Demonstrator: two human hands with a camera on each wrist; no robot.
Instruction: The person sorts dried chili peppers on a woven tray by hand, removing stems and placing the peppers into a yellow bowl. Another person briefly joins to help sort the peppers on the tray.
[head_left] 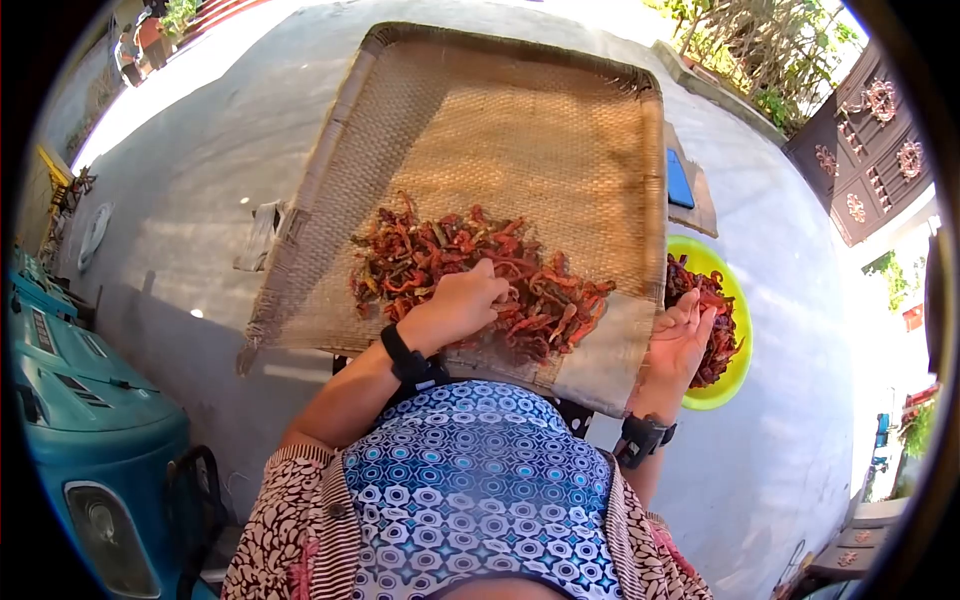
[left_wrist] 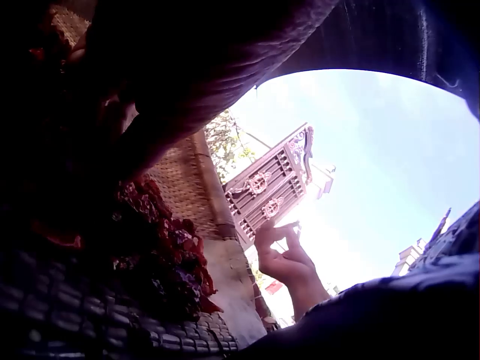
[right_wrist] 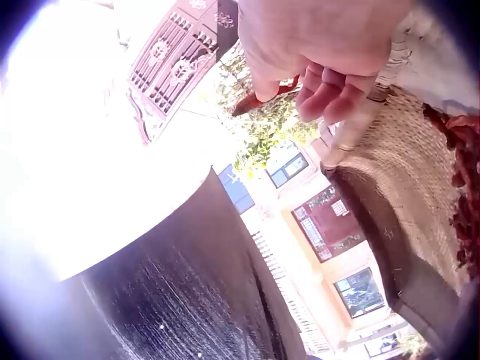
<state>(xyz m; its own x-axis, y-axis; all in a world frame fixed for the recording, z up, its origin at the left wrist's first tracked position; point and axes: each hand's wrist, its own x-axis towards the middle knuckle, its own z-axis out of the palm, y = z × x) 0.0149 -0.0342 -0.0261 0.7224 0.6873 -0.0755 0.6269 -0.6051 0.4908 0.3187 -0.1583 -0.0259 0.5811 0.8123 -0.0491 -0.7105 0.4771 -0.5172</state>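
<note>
Dried red and brownish chili peppers [head_left: 430,250] lie heaped on the near part of a woven tray [head_left: 520,120]. My left hand [head_left: 455,308] is at this heap, fingers bent down among the peppers; whether they pinch one is hidden, and the left wrist view is dark there. Beyond the tray's right edge, my right hand [head_left: 682,345] is raised over a yellow-green bowl [head_left: 738,375] of darker red peppers [head_left: 708,368]. In the right wrist view, my right hand [right_wrist: 322,60] pinches one red pepper [right_wrist: 249,103] between thumb and finger, the other fingers loosely curled.
A blue flat object [head_left: 679,180] lies on cardboard [head_left: 703,212] right of the tray. At the left stands a teal vehicle [head_left: 100,400]. A brown gate [head_left: 865,150] and plants [head_left: 765,50] are at the upper right. Two people are far off at the upper left.
</note>
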